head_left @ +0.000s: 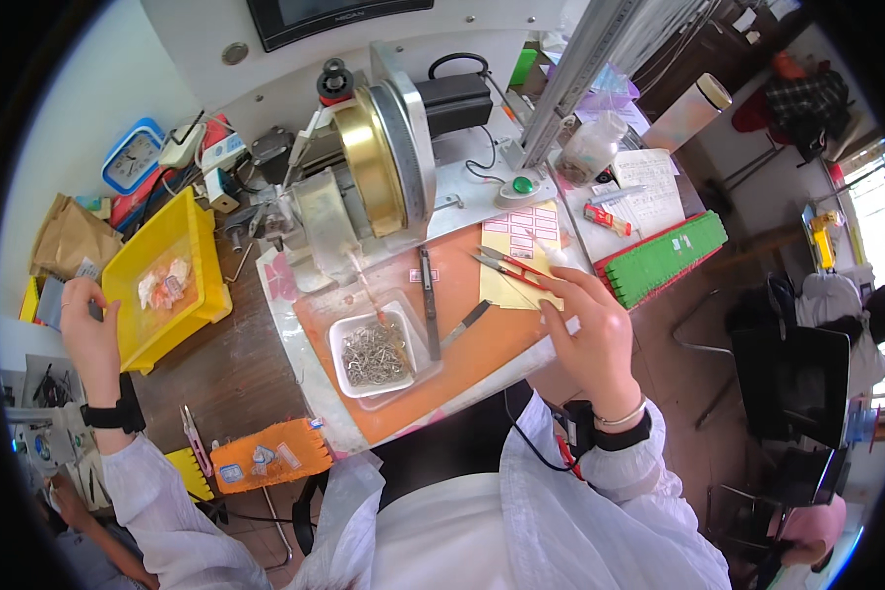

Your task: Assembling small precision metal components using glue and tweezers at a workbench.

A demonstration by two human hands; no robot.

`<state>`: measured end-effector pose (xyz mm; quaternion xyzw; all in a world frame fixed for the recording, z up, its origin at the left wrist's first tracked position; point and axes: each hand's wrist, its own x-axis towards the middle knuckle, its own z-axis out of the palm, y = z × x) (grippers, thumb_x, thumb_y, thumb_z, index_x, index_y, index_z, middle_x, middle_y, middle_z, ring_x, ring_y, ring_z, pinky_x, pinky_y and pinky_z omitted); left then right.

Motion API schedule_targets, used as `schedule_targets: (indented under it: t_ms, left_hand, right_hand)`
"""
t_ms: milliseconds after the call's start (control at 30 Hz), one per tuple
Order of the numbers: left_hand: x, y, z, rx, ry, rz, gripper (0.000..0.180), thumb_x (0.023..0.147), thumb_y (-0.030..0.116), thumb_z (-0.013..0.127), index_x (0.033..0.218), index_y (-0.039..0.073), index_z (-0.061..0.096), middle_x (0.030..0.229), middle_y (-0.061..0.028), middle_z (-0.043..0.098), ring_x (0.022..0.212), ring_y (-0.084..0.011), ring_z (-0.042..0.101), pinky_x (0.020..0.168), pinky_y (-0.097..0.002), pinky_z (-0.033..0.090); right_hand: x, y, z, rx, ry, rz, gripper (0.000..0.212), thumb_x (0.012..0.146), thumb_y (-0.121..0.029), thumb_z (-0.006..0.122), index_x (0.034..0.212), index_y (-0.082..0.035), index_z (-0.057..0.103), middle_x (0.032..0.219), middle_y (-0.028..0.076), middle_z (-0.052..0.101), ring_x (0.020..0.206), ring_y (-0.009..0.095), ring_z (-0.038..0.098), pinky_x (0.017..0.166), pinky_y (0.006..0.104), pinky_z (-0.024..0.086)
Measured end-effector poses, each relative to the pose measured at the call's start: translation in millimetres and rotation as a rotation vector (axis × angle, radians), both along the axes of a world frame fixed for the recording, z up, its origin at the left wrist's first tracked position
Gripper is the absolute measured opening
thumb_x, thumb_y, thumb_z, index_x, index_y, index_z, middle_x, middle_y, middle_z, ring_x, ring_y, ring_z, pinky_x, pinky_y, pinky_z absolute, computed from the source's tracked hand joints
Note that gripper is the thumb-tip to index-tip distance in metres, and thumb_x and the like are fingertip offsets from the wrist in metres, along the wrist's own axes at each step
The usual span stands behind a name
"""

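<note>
My right hand (595, 334) is closed around red-handled tweezers (523, 267), their dark tips pointing left over a yellow label sheet (506, 289) on the orange mat. At the far left, my left hand (90, 329) is raised beside a yellow tray (211, 241), with its fingers curled; a small dark thing shows between thumb and fingers, too unclear to name. Small clear bags (167, 283) lie in that tray. Between my hands, a white dish (342, 356) holds many small metal pieces (376, 354). A dark utility knife (430, 305) and a small craft knife (467, 323) lie right of it.
A machine with a brass-coloured wheel (369, 162) stands behind the dish, and a green button (523, 185) sits to its right. A green block (667, 258), a jar (590, 147) and a notebook (649, 187) are at right. An orange pad (300, 447) lies at the front edge.
</note>
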<state>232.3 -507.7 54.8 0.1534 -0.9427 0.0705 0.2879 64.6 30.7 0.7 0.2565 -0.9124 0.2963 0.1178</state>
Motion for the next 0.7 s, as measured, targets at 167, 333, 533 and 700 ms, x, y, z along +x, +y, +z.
schedule_targets:
  t_ms: [167, 333, 533, 700]
  left_hand:
    - [-27.7, 75.7, 24.1, 0.674, 0.123, 0.055, 0.009, 0.089, 0.001, 0.069, 0.087, -0.001, 0.06, 0.071, 0.0005, 0.053, 0.067, -0.0022, 0.053, 0.061, -0.0188, 0.04]
    - [-83.7, 154.2, 35.9, 0.859, 0.202, -0.391, 0.009, 0.09, 0.003, 0.064, 0.096, -0.003, 0.067, 0.084, -0.0051, 0.067, 0.077, -0.0098, 0.063, 0.072, -0.0234, 0.048]
    - [-110.9, 163.3, 30.5, 0.82, 0.201, -0.531, 0.016, 0.083, 0.004, 0.069, 0.097, -0.001, 0.07, 0.089, -0.0104, 0.069, 0.081, -0.0206, 0.066, 0.074, -0.0309, 0.05]
    - [-115.9, 142.4, 14.7, 0.669, 0.104, -0.588, 0.018, 0.074, 0.002, 0.075, 0.092, 0.001, 0.071, 0.087, -0.0096, 0.066, 0.083, -0.0236, 0.063, 0.072, -0.0314, 0.047]
  right_hand:
    - [-19.5, -23.7, -10.8, 0.021, 0.097, 0.063, 0.02, 0.08, -0.013, 0.071, 0.1, -0.011, 0.072, 0.101, 0.005, 0.07, 0.09, 0.026, 0.066, 0.076, 0.0365, 0.053]
    - [-41.7, -38.5, -25.0, 0.213, 0.079, 0.04, 0.012, 0.081, -0.019, 0.071, 0.09, -0.01, 0.072, 0.089, 0.004, 0.069, 0.085, 0.026, 0.065, 0.073, 0.0385, 0.052]
    - [-41.4, -47.5, -19.0, 0.275, 0.187, 0.024, 0.008, 0.087, -0.014, 0.065, 0.087, -0.008, 0.07, 0.081, 0.008, 0.068, 0.077, 0.03, 0.065, 0.068, 0.041, 0.051]
    - [-35.0, -44.5, -8.8, -0.206, -0.01, -0.125, 0.009, 0.099, -0.004, 0.049, 0.1, -0.002, 0.058, 0.07, 0.011, 0.062, 0.062, 0.025, 0.062, 0.059, 0.034, 0.048]
